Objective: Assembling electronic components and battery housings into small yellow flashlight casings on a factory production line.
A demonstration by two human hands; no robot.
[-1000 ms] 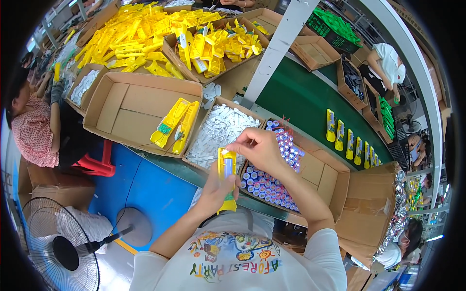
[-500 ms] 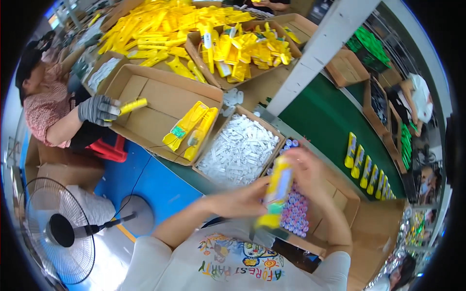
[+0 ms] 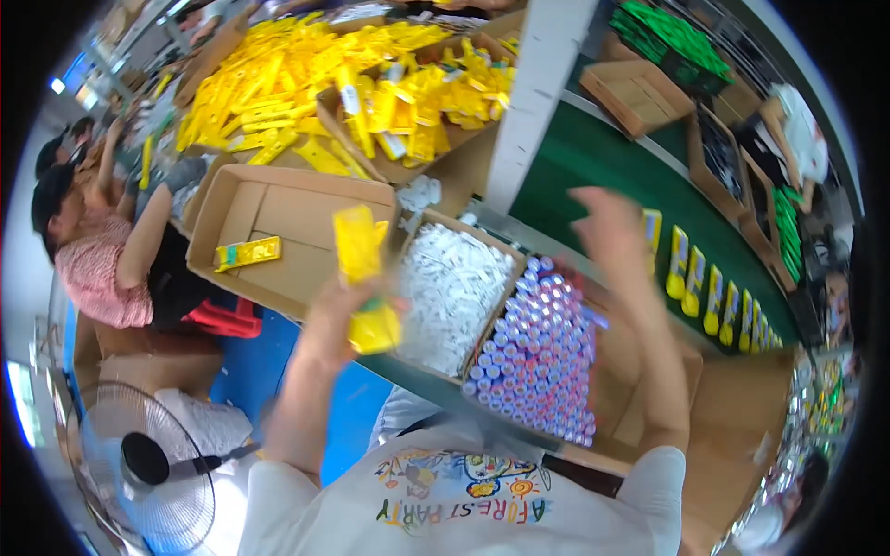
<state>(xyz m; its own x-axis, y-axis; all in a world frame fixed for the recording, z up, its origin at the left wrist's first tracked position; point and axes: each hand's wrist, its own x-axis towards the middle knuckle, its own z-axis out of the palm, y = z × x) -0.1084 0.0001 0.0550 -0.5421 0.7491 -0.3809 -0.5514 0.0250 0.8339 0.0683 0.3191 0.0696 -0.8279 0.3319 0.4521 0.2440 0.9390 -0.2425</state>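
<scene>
My left hand [image 3: 336, 320] is closed around a yellow plastic casing [image 3: 375, 331] with a small green part on it, held at the near right corner of a cardboard box [image 3: 306, 190]. More yellow plastic shows just above my fingers; blur hides whether it is a separate piece. Another yellow casing [image 3: 248, 253] lies inside that box. My right hand [image 3: 607, 227], smeared by motion, hangs over the edge of the green conveyor [image 3: 575, 167] with its fingers apart and nothing seen in them. Close beside it, yellow units [image 3: 679, 259] stand in a row on the belt.
Between my arms sit a box of small white plastic parts [image 3: 454, 278] and a tray of purple batteries [image 3: 538, 357]. Heaped yellow casings [image 3: 278, 83] lie beyond. A white post [image 3: 533, 102] rises by the belt. A co-worker [image 3: 102, 269] and a fan [image 3: 144, 463] are at left.
My hands have parted: the left has moved left to the box and taken hold of a casing, the right has gone to the belt. The co-worker's casing now lies in the box.
</scene>
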